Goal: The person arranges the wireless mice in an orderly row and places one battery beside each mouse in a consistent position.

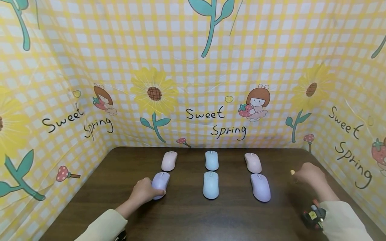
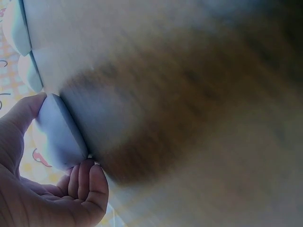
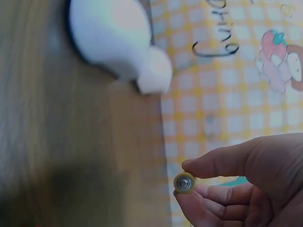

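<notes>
A person's left grip point(image 1: 143, 190) clasps a lavender mouse point(image 1: 161, 182) at the near left of a dark wood tabletop point(image 1: 181, 217), the thumb point(image 2: 31, 106) on one side and curled fingers point(image 2: 87, 182) on the other; whether the mouse bears its weight on the wood cannot be told. To the right, well apart, the person's right grip point(image 1: 310, 174) pinches a small yellow battery point(image 3: 184, 182) between thumb and fingertips, its round metal end facing the wrist camera. The battery shows above the tabletop in the head view, to the right of all the mice.

Just behind the clasped mouse sits a pale pink mouse point(image 1: 169, 161). In the middle column, a light blue mouse point(image 1: 210, 185) stands in front of a second light blue one point(image 1: 211, 160). Nearest the right grip, another lavender mouse point(image 1: 261, 188) lies in front of another pale pink one point(image 1: 253, 163), completing two rows of three, scroll wheels at the ends away from the person.

Pale sleeves point(image 1: 343, 219) cover both forearms, and a dark device point(image 1: 314, 216) with coloured parts shows at the right cuff. Beyond the tabletop hangs a yellow-and-white checked cloth point(image 1: 187, 77), printed with sunflowers, a red-haired cartoon figure hugging a strawberry and the words "Sweet Spring."
</notes>
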The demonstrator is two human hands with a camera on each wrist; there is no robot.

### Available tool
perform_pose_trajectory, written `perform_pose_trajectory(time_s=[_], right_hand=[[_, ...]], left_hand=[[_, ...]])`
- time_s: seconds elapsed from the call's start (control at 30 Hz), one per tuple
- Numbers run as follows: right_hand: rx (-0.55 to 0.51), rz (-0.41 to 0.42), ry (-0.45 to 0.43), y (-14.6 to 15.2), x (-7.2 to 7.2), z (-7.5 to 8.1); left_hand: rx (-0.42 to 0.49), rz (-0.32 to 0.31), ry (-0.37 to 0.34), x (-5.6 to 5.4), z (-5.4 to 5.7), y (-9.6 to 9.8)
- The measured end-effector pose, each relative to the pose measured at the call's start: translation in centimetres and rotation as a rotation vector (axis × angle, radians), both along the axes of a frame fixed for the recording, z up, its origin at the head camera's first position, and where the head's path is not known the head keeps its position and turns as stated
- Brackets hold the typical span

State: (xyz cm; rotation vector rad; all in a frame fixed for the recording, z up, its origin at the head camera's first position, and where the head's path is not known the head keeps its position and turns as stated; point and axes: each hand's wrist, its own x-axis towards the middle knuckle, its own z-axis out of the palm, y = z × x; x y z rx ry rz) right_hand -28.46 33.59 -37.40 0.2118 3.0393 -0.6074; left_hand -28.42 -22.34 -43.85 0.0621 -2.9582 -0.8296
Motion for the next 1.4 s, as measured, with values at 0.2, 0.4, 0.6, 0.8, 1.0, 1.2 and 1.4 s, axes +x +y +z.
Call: perform_pose_trajectory(time_s=[0.2,0.4,0.6,0.8,1.0,1.2,1.4], right_hand=[[-0.07,0.051,0.026,-1.9,-0.8,0.5],[-0.24,0.07,0.023,-4.1,-1.8,0.7],[-0.388,0.102,0.001,-6.9,-2.6,1.3],[-0.479,0.15,-0.012,-9.7,-3.0,1.6],[-0.635,0.115,-0.043,-12.4,-3.7,1.2],[-0.726,0.093,-0.054,-15.1,-4.4,0.8],[-0.721,0.06,-0.067,-17.8,-5.2,0.8]], left_hand=[[-0.008,0.001,-0.004,-0.2,-0.1,0.0],[-0.009,-0.006,-0.003,-0.1,0.0,0.0],[-0.012,-0.01,0.001,-0.1,0.0,-0.1],[-0.007,-0.011,-0.003,-0.1,0.0,-0.1],[-0.009,-0.01,0.002,-0.1,-0.1,0.0],[-0.016,0.0,0.003,-0.1,-0.1,0.0],[-0.011,0.001,0.007,0.0,-0.1,0.0]])
